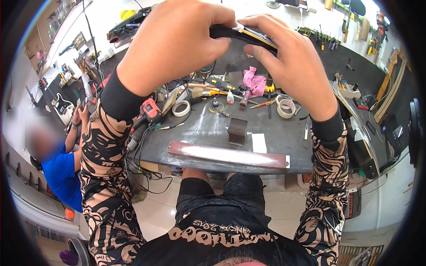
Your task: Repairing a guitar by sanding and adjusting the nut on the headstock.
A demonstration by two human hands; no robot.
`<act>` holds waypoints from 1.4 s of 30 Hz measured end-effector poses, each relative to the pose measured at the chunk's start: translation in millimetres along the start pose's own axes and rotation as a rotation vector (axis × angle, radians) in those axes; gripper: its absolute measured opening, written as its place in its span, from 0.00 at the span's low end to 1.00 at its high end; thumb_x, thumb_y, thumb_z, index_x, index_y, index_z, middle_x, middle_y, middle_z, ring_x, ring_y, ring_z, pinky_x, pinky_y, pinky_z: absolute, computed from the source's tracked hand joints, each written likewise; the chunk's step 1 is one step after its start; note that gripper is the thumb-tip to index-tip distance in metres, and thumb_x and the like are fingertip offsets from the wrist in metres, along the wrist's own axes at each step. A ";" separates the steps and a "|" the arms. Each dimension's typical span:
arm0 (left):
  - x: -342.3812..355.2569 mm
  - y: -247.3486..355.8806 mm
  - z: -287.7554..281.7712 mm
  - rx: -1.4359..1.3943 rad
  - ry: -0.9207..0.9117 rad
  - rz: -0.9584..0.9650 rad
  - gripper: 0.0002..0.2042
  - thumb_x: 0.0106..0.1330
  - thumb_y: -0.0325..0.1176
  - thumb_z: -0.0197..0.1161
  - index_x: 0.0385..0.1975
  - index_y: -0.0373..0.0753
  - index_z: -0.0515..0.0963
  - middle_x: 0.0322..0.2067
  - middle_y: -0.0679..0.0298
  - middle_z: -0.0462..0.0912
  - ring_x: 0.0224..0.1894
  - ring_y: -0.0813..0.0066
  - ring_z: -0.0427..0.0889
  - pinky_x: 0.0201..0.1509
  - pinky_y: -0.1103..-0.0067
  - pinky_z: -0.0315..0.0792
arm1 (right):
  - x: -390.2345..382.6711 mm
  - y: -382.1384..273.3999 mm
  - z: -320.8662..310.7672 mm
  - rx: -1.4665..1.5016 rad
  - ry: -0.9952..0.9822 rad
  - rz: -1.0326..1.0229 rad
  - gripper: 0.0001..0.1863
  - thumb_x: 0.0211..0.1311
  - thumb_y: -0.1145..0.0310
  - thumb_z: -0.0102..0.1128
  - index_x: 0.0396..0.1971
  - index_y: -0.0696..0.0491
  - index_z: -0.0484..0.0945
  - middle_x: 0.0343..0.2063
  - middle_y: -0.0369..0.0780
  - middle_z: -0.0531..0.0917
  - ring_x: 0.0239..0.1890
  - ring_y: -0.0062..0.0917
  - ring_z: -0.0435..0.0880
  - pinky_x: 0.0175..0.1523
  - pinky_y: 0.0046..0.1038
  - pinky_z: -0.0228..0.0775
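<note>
My left hand and my right hand are raised at the top of the view, fingers curled round a long black piece with a cream edge and a small white part, which looks like a guitar neck. It seems to continue behind my right arm to a black body at the right. Below, on the dark workbench, lie a long reddish-brown bar with pale dust, a dark block and a white paper.
Tape rolls, a red power tool, a pink cloth, brushes and cables crowd the bench's back. Tools hang on the wall. At left a person in blue holds a small object near a white guitar.
</note>
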State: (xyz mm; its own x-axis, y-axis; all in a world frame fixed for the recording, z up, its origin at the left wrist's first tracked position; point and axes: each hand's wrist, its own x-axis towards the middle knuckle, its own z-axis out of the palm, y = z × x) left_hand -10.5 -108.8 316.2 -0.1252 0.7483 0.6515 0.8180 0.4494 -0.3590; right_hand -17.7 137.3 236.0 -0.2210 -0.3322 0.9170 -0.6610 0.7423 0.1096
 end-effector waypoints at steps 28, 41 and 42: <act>-21.0 10.2 -0.4 0.109 0.108 -0.040 0.07 0.63 0.29 0.78 0.38 0.37 0.89 0.32 0.53 0.89 0.37 0.51 0.90 0.46 0.64 0.80 | 1.6 -23.4 -25.1 0.175 -0.149 0.112 0.22 0.71 0.71 0.75 0.62 0.56 0.83 0.63 0.54 0.83 0.57 0.57 0.89 0.62 0.50 0.81; -80.9 13.2 27.7 0.200 0.279 0.007 0.19 0.52 0.26 0.89 0.36 0.42 0.82 0.43 0.66 0.91 0.41 0.61 0.89 0.55 0.63 0.79 | -17.2 -51.9 1.7 0.122 -0.186 0.133 0.28 0.65 0.76 0.80 0.65 0.47 0.88 0.57 0.42 0.84 0.49 0.42 0.91 0.51 0.42 0.84; -84.4 11.7 28.7 0.192 0.276 -0.001 0.19 0.52 0.26 0.89 0.36 0.42 0.82 0.43 0.66 0.91 0.41 0.61 0.89 0.55 0.63 0.79 | -17.3 -53.2 3.7 0.125 -0.196 0.137 0.28 0.65 0.76 0.80 0.65 0.47 0.88 0.57 0.42 0.84 0.49 0.42 0.91 0.51 0.42 0.84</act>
State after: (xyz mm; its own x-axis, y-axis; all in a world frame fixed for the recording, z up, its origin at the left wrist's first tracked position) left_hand -6.4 -152.7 237.8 0.0523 0.5991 0.7989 0.6936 0.5538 -0.4607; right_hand 18.6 101.4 212.9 -0.4411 -0.3483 0.8271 -0.6958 0.7148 -0.0700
